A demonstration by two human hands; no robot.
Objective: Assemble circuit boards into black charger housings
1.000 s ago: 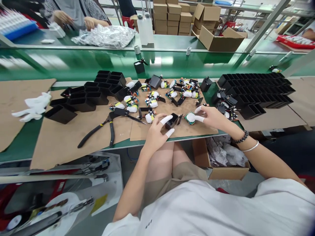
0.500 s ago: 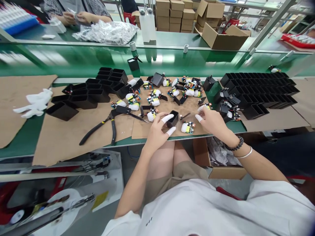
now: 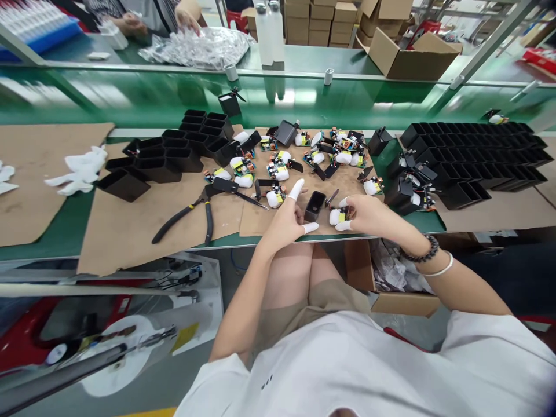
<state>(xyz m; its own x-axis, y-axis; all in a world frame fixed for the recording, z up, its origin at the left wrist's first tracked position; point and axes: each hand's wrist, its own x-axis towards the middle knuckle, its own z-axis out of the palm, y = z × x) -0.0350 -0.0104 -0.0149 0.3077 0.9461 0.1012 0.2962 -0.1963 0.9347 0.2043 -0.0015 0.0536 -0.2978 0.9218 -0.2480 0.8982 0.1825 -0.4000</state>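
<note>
My left hand [image 3: 288, 218], with white finger cots on thumb and forefinger, rests on the cardboard sheet [image 3: 143, 220] beside a small black housing [image 3: 314, 205]; its fingers are apart and touch the housing's left side. My right hand [image 3: 365, 214] pinches a small circuit board with a white part [image 3: 337, 216] just right of that housing. More such boards [image 3: 278, 169] lie scattered on the cardboard behind.
Black pliers [image 3: 191, 211] lie left of my hands. Rows of empty black housings stand at the left [image 3: 174, 153] and right [image 3: 473, 156]. White gloves [image 3: 80, 169] lie far left. Across the green conveyor [image 3: 174, 98] another person's hands handle silver bags [image 3: 200, 49]. Cardboard boxes [image 3: 408, 55] stand behind.
My right hand put a board down, then picked it up and drew it toward the black housing. My left hand loosened from the housing and spread its fingers.
</note>
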